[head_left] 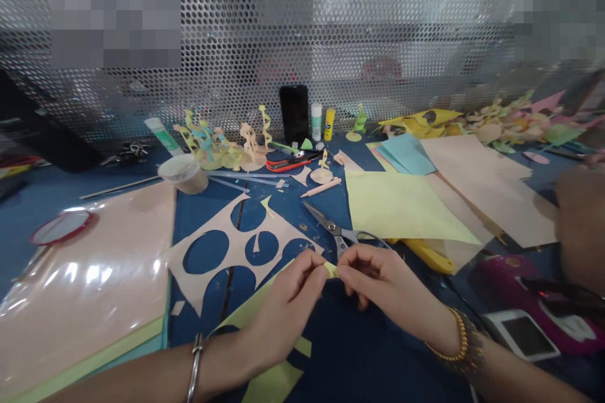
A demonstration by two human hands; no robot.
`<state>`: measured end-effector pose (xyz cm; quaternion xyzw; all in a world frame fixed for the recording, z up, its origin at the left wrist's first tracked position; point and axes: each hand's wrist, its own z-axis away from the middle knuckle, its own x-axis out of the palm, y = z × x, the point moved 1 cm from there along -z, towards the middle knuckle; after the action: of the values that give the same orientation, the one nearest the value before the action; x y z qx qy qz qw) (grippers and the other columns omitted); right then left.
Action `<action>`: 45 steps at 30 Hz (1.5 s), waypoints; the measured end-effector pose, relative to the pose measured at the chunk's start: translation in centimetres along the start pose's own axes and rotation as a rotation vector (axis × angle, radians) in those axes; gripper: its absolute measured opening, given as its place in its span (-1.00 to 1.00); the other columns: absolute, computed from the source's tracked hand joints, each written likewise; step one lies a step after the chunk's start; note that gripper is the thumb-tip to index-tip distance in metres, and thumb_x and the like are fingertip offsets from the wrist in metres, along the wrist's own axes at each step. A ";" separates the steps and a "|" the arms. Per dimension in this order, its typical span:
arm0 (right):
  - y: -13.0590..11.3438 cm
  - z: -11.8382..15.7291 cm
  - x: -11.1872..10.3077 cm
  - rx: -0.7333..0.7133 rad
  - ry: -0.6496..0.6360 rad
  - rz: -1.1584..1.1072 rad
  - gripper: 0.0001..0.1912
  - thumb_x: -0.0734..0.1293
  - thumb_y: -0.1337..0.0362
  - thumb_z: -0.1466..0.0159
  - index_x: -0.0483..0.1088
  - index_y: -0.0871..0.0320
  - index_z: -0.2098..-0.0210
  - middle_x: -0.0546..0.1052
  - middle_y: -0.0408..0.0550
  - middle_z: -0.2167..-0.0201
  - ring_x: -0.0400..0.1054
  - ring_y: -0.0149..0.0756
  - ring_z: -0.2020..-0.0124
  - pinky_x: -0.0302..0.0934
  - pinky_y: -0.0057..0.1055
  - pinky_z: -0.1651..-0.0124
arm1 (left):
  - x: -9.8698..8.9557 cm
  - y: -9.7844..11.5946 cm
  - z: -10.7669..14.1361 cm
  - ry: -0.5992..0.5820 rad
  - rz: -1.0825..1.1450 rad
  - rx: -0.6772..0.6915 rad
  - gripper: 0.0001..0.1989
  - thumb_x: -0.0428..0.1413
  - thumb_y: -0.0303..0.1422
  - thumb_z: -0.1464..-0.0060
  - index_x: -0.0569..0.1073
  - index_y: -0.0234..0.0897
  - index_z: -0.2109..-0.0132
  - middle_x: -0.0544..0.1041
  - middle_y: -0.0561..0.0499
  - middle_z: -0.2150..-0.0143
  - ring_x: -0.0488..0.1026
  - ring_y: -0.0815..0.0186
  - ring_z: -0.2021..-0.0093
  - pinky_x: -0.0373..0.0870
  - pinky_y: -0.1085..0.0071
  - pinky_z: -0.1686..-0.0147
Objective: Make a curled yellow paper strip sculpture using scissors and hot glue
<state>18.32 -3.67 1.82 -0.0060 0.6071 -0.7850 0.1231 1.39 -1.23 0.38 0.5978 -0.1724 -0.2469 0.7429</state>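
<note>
Between my two hands is a small yellow paper piece (331, 270), pinched at its left side by the fingertips of my left hand (295, 302) and at its right by my right hand (385, 283). Most of the piece is covered by fingers. Yellow-green paper (255, 308) with cut edges lies partly under my left hand and wrist. Grey scissors (333, 227) rest just beyond my hands, blades partly apart. To the left of them lies a pale pink sheet with round cut-outs (241, 252).
Yellow-green sheets (406, 204) lie right. Paper curl figures (205, 141), a tub (183, 173), a black phone (293, 114) and glue sticks (316, 123) stand at the back. A magenta glue gun (510, 283) is at right, near another person's blurred hand (581, 220).
</note>
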 end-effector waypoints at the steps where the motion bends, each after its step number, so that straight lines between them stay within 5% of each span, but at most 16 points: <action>1: -0.1 0.0 0.0 0.001 -0.002 0.002 -0.83 0.27 0.19 -0.25 0.37 0.14 0.40 0.36 -0.22 0.57 0.20 -0.51 0.61 0.20 -0.56 0.57 | 0.0 -0.1 0.0 0.001 -0.004 -0.007 -0.72 -0.10 -0.16 -0.29 0.28 -0.21 0.32 0.05 0.22 0.58 -0.03 0.44 0.61 -0.03 0.48 0.62; 12: 0.1 -0.1 0.0 -0.035 0.065 0.103 -0.83 0.29 0.19 -0.24 0.40 0.14 0.40 0.36 -0.20 0.56 0.23 -0.44 0.54 0.21 -0.52 0.52 | -0.3 -0.2 -0.1 0.031 -0.056 -0.003 -0.73 -0.07 -0.16 -0.28 0.31 -0.22 0.31 0.15 0.20 0.56 0.05 0.46 0.60 0.03 0.52 0.63; 18: 0.2 -0.1 -0.2 -0.017 0.032 0.098 -0.82 0.27 0.20 -0.26 0.39 0.14 0.41 0.37 -0.20 0.55 0.22 -0.46 0.55 0.19 -0.53 0.52 | -0.4 -0.2 -0.6 0.067 0.031 0.047 -0.80 0.10 -0.24 -0.17 0.43 -0.23 0.12 0.46 0.02 0.25 0.39 0.33 0.30 0.35 0.44 0.34; 25: 0.2 -0.2 -0.2 -0.046 0.055 0.137 -0.83 0.28 0.20 -0.25 0.41 0.12 0.41 0.41 -0.17 0.53 0.26 -0.42 0.51 0.23 -0.52 0.50 | -0.5 0.3 -1.0 0.096 0.036 -0.008 -0.90 0.15 -0.34 -0.08 0.46 -0.28 0.35 0.47 0.08 0.50 0.41 0.36 0.47 0.35 0.45 0.42; 32: 0.3 -0.2 0.0 0.007 0.008 0.042 -0.86 0.27 0.25 -0.24 0.38 0.13 0.42 0.37 -0.22 0.55 0.22 -0.49 0.58 0.21 -0.57 0.54 | -0.4 -0.1 -0.9 0.090 0.150 -0.001 -0.85 0.19 -0.39 -0.04 0.49 -0.23 0.18 0.57 0.05 0.39 0.53 0.31 0.37 0.47 0.42 0.37; 45: 0.2 -0.2 -0.1 0.010 0.021 0.007 -0.85 0.29 0.23 -0.26 0.38 0.15 0.40 0.42 -0.21 0.53 0.24 -0.52 0.58 0.25 -0.60 0.55 | -0.4 0.1 -0.9 0.138 0.137 0.009 -0.91 0.24 -0.37 -0.02 0.56 -0.26 0.27 0.60 0.05 0.43 0.55 0.35 0.42 0.48 0.48 0.35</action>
<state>18.42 -3.52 1.64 0.0049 0.6045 -0.7875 0.1197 1.55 -0.27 0.30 0.6036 -0.1623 -0.1530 0.7654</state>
